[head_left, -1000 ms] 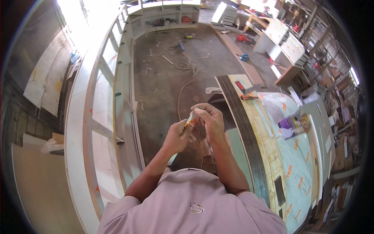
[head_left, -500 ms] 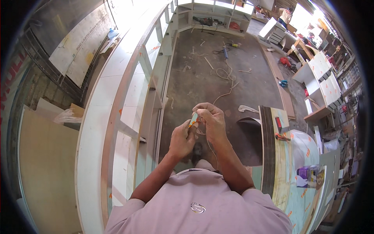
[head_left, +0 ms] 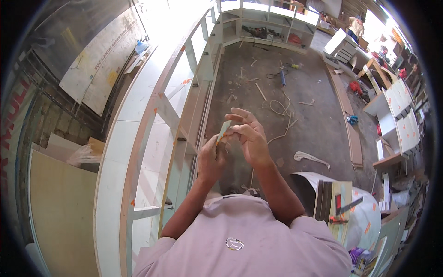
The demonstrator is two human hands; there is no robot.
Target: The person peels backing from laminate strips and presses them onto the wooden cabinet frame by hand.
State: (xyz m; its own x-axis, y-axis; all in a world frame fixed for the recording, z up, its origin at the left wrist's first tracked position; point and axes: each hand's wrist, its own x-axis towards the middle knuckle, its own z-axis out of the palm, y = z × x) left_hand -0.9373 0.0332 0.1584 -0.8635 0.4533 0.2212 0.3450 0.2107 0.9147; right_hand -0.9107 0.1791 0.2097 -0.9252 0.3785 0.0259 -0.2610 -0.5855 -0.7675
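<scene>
My left hand [head_left: 212, 161] is closed around the lower part of a small pale green strip [head_left: 224, 128] with an orange mark. The strip stands tilted, its upper end sticking out above the fingers. My right hand [head_left: 252, 142] meets the strip from the right, thumb side pinching it near the orange mark, while the other fingers are raised and spread. Part of the strip is hidden by the fingers. Both hands are in front of my chest, above the dusty floor.
A long white cabinet frame [head_left: 131, 152] runs along my left. At lower right, a red-and-black tool [head_left: 338, 201] and orange-handled pliers [head_left: 339, 219] lie on boards. A corded blue tool [head_left: 283, 77] and a curved white piece [head_left: 311, 158] lie on the floor. Another person [head_left: 356, 25] works far off.
The view has shifted, so the room appears farther right. My right hand's far fingers have lifted and spread apart; the strip shows more of its length, while my left hand still holds it.
</scene>
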